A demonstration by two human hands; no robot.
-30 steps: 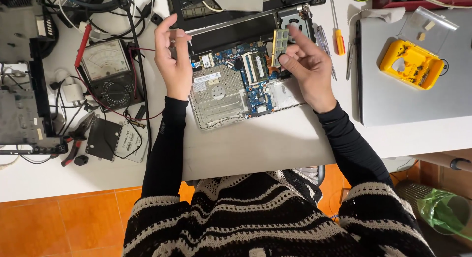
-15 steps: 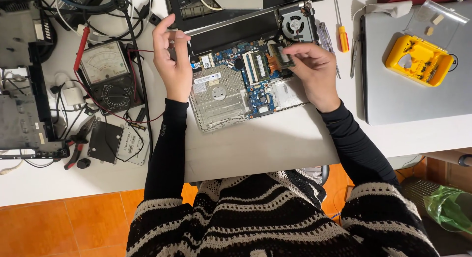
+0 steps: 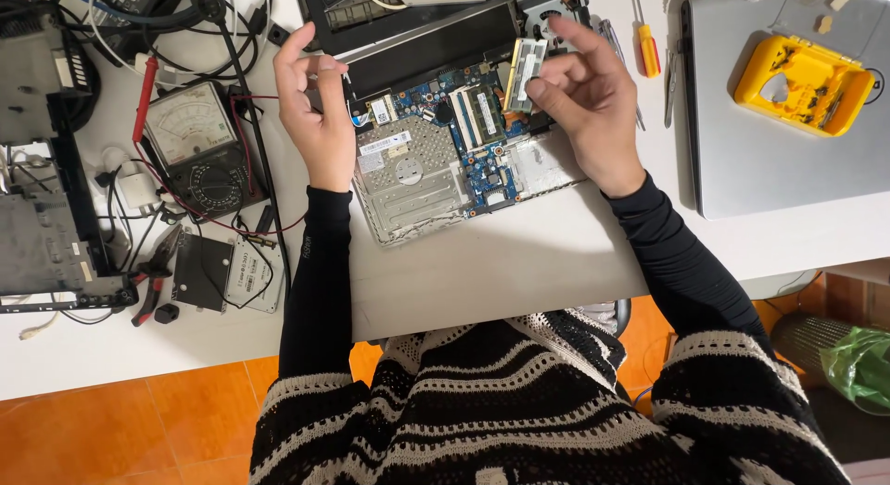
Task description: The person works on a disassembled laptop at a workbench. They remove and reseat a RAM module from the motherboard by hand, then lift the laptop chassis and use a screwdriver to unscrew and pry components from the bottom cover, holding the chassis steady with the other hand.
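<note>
Right hand [image 3: 589, 100] pinches a memory stick [image 3: 525, 74], light, stiff, likely fragile, by its edges; left hand [image 3: 315, 105] rests half-curled on the open laptop [image 3: 445, 160].

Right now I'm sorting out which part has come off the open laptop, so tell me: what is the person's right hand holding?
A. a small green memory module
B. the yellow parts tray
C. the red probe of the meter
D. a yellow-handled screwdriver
A: the right hand pinches a small green memory module above the open laptop, while the yellow-handled screwdriver lies untouched on the table.
</note>
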